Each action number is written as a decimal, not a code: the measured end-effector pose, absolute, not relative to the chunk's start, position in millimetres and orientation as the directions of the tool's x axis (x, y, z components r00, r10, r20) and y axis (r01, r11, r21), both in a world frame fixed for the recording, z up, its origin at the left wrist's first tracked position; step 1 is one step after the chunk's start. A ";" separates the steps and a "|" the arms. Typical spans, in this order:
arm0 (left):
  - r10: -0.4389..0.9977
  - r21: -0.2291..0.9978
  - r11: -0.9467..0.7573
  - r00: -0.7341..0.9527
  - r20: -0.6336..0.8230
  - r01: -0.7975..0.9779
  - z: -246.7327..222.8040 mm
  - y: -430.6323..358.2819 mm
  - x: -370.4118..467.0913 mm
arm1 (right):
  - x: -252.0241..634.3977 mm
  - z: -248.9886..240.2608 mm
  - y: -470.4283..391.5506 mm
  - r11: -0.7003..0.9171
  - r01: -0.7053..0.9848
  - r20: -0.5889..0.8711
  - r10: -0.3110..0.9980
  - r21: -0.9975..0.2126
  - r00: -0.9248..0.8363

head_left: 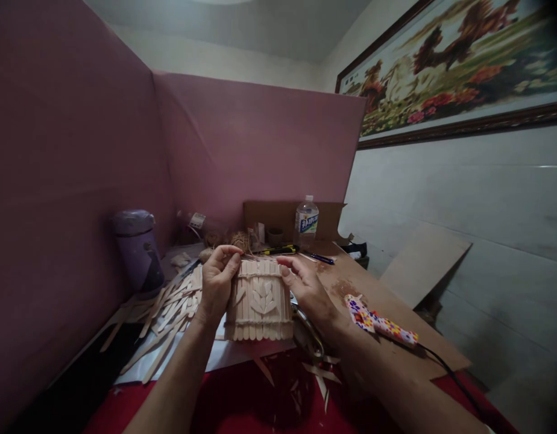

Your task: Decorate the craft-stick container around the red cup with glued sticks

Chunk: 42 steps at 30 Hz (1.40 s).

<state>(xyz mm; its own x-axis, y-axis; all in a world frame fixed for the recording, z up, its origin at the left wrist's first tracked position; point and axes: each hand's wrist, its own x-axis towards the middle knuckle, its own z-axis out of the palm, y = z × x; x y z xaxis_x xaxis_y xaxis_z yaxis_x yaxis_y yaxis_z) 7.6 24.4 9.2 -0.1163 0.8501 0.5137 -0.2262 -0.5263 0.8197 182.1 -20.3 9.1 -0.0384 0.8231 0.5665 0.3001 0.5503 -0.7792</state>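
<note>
Between my two hands is a round holder made of upright popsicle sticks (260, 301), with twine bands near its top and bottom and leaf-shaped wooden pieces on the front. My left hand (219, 280) grips its upper left edge, thumb in front and fingers behind. At the upper right edge my right hand (308, 286) holds it the same way, closed on the rim. Under my right hand lies a pair of scissors or pliers (311, 334), partly hidden. Loose popsicle sticks (170, 313) are heaped beside my left hand.
A flower-patterned glue gun (380, 325) with a black cord lies on the brown board (423, 355) at right. A plastic bottle (307, 222), a yellow-black cutter (281, 249), a pen (322, 258) and twine (240, 241) are at the back. A purple flask (138, 250) stands left.
</note>
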 end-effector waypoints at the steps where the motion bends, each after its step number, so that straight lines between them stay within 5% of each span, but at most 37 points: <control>1: 0.856 0.823 -0.516 -0.118 0.503 -0.238 8.5 25.5 7.2 | 181.2 8.5 -14.1 0.530 0.228 0.528 0.846 -0.817 -0.075; 8: 0.853 0.858 -0.510 0.085 0.514 -0.064 17.5 17.3 3.6 | 180.3 4.0 -5.4 0.501 0.046 0.495 0.863 -0.864 -0.098; 15: 0.857 0.939 -0.344 0.401 0.325 -0.024 22.4 11.6 -7.6 | 180.4 -1.1 -12.7 0.509 0.053 0.505 0.860 -0.859 -0.070; 42: 0.843 0.956 -0.284 0.456 0.285 -0.072 29.3 3.9 -7.8 | 170.7 3.1 -27.7 0.500 0.080 0.497 0.866 -0.862 -0.060</control>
<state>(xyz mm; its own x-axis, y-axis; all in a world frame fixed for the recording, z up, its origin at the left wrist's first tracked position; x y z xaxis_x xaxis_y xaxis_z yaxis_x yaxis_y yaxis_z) -7.8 3.9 29.3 0.4557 0.8434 0.2847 -0.0719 -0.2839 0.9561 170.7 -27.7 3.1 -0.0595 0.8658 0.4968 0.0804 0.5002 -0.8622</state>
